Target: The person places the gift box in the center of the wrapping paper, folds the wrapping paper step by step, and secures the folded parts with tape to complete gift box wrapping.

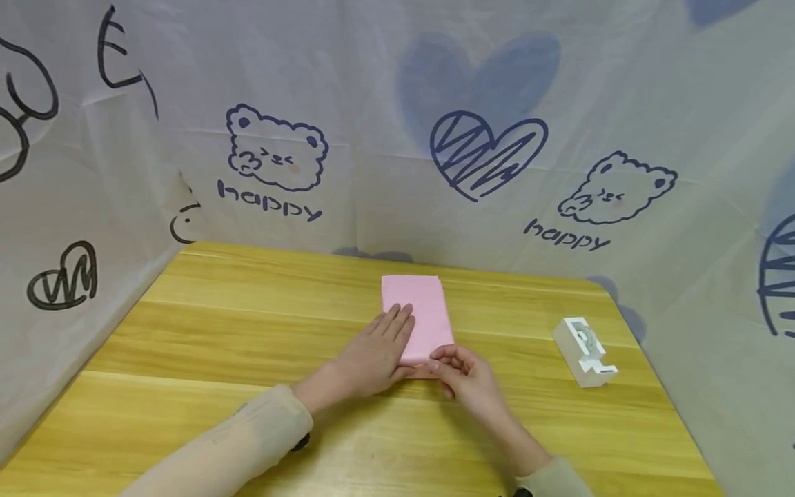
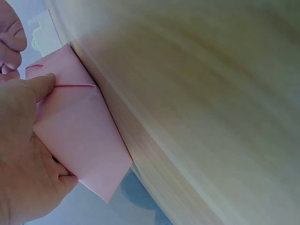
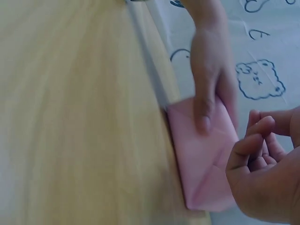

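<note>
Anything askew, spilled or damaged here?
Nothing stands out: the pink paper-wrapped package lies flat under the left hand, no tear or spill visible; the white tape dispenser stands upright.

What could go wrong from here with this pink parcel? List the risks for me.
1. The left hand presses on the pink parcel; if it lifts too soon, the folded flap at the near end may spring open.
2. The right hand is at the near right corner, so a careless pull could crease or skew the wrapping there.
3. The white tape dispenser sits off to the right; reaching for it might let the parcel shift.
</note>
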Tool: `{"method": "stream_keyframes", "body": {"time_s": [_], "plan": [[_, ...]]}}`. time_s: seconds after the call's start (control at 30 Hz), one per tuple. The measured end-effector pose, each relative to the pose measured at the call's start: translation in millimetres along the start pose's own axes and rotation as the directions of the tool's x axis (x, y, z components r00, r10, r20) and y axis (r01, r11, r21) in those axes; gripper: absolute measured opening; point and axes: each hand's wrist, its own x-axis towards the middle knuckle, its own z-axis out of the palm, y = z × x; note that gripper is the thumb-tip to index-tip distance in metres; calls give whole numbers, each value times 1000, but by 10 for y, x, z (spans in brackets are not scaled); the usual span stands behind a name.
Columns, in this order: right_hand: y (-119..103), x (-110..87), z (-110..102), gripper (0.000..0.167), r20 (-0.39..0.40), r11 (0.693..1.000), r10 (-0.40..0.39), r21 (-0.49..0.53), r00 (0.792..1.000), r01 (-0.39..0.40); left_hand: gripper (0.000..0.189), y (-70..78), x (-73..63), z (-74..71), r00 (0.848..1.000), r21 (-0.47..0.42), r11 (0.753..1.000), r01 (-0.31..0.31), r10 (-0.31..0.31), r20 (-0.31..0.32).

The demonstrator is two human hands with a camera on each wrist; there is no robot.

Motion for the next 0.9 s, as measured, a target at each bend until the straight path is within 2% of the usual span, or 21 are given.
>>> {"method": "stream_keyframes", "body": {"time_s": [0.2, 0.5, 0.77, 0.9], "plan": [[76, 9, 168, 16, -9, 992, 55, 113, 998, -54, 87, 9, -5, -3, 1000, 2, 1000, -8, 8, -26], [99, 26, 272, 18, 16, 954, 162, 254, 987, -161, 88, 15, -11, -3, 1000, 23, 1000, -7, 7, -6], [105, 15, 277, 24, -62, 956, 206, 225, 977, -187, 88, 21, 4, 15, 1000, 6, 1000, 3, -3, 9], [119, 1, 251, 24, -69, 960, 211, 204, 975, -193, 87, 17, 8, 14, 1000, -9, 1000, 10, -10, 13]]}}
